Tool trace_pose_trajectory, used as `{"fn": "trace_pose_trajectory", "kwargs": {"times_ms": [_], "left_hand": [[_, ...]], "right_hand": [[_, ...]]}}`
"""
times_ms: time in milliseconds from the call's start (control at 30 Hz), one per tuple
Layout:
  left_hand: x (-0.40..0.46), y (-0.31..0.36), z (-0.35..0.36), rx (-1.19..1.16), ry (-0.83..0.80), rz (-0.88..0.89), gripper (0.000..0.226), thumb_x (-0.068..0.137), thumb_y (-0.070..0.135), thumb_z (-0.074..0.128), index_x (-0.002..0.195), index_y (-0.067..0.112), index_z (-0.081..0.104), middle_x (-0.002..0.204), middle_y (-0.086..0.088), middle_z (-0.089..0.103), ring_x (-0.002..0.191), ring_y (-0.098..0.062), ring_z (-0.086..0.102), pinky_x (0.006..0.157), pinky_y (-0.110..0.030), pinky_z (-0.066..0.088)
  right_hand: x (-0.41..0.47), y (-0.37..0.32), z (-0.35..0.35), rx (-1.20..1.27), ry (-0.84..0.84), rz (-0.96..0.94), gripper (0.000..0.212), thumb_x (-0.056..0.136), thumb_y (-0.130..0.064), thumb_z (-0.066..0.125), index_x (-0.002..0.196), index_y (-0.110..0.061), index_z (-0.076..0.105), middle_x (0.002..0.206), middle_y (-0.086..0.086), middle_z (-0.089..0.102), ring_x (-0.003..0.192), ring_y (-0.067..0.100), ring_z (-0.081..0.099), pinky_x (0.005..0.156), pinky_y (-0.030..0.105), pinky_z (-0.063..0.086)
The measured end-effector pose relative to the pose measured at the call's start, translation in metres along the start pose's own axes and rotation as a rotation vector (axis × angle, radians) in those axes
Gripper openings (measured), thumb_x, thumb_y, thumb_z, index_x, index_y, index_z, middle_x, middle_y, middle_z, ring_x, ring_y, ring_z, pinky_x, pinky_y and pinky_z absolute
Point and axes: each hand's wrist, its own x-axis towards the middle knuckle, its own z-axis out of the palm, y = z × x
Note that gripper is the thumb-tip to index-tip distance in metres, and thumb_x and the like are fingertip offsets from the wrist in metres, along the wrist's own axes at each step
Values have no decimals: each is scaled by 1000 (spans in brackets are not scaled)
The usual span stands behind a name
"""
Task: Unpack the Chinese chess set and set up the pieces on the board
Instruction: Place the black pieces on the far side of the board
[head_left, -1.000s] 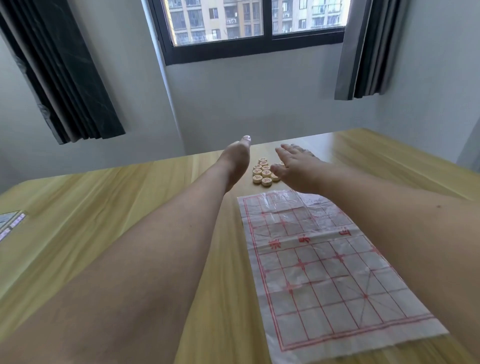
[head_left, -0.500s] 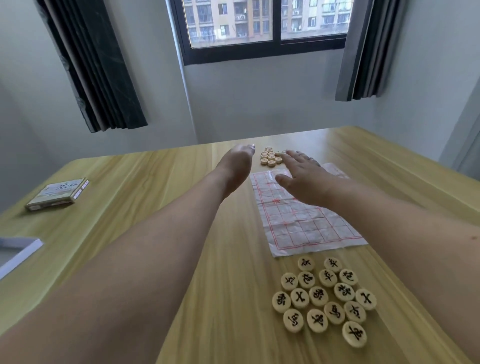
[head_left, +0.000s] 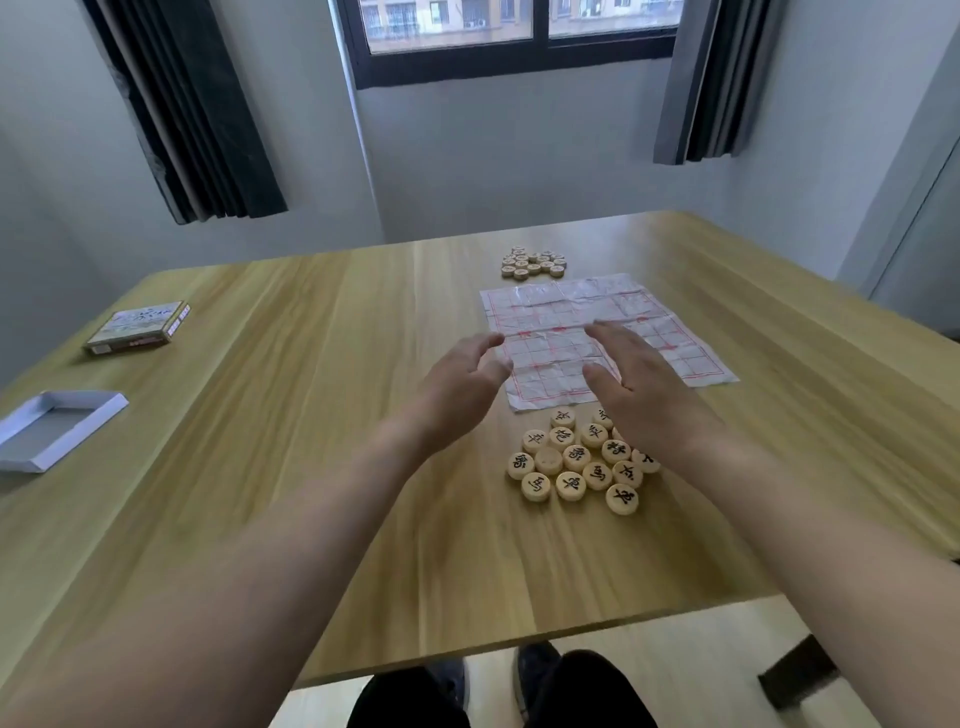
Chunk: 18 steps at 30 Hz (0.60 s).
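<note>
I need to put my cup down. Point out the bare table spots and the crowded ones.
Bare wood lies between the closed box and the paper board, and right of the board. Crowded: near pieces below the board, far pieces beyond it, open tray at the left edge.

My arms are bare from as far up as I can see down to the wrists: no sleeves, no watch, no rings or bands on either one. My left hand (head_left: 457, 384) and right hand (head_left: 644, 395) are bare too, with no gloves. Below the table edge I see my black trousers (head_left: 587, 696) and dark shoes (head_left: 535, 662), their detail too blurred to make out.
</note>
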Motion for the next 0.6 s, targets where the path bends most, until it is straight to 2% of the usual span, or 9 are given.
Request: {"fn": "trace_pose_trajectory", "kwargs": {"times_ms": [67, 133, 267, 367, 433, 533, 600], "left_hand": [[-15, -5, 13, -11, 64, 30, 43, 100, 27, 49, 143, 20, 48, 147, 5, 47, 138, -11, 39, 112, -28, 29], [-28, -12, 24, -5, 179, 83, 36, 98, 23, 52, 134, 19, 56, 138, 6, 52, 132, -9, 43, 110, -26, 32], [-40, -25, 27, -96, 332, 115, 32, 85, 28, 54, 115, 24, 66, 122, 14, 60, 120, -2, 51, 95, -12, 33], [-40, -25, 24, -123, 305, 69, 30, 83, 29, 58, 112, 26, 67, 119, 15, 60, 119, -3, 52, 90, -11, 33], [-43, -26, 25, -82, 265, 118, 26, 82, 29, 61, 108, 27, 68, 115, 19, 59, 120, -4, 51, 91, -14, 35], [-43, -24, 23, -28, 208, 161, 11, 84, 28, 67, 94, 32, 69, 116, 20, 59, 123, -6, 46, 95, -21, 36], [-44, -22, 25, 11, 143, 171, 9, 85, 24, 72, 88, 32, 69, 119, 20, 58, 125, -4, 42, 100, -24, 34]], "right_hand": [[-14, 8, 4, 34, 71, 4, 48, 101, -28, 39, 148, -21, 32, 153, -9, 30, 143, 9, 21, 109, 20, 14], [-23, 16, 12, 75, 154, 5, 45, 100, -25, 42, 144, -16, 39, 149, -3, 39, 139, 12, 31, 110, 24, 23], [-26, 28, 19, 95, 285, -48, 39, 97, -18, 47, 137, -12, 48, 140, 1, 49, 131, 12, 41, 106, 22, 29], [-24, 28, 20, 42, 254, -74, 39, 95, -18, 51, 133, -12, 52, 138, 3, 51, 131, 16, 42, 110, 32, 33], [-25, 27, 24, 14, 215, -99, 39, 93, -19, 54, 131, -13, 54, 137, 2, 52, 131, 16, 42, 111, 38, 34], [-25, 25, 24, -5, 217, -129, 36, 91, -19, 57, 127, -13, 59, 135, 1, 54, 129, 16, 44, 110, 40, 36], [-24, 27, 23, 8, 226, -118, 34, 91, -19, 57, 124, -14, 60, 132, 0, 55, 126, 16, 46, 108, 41, 37]]}}
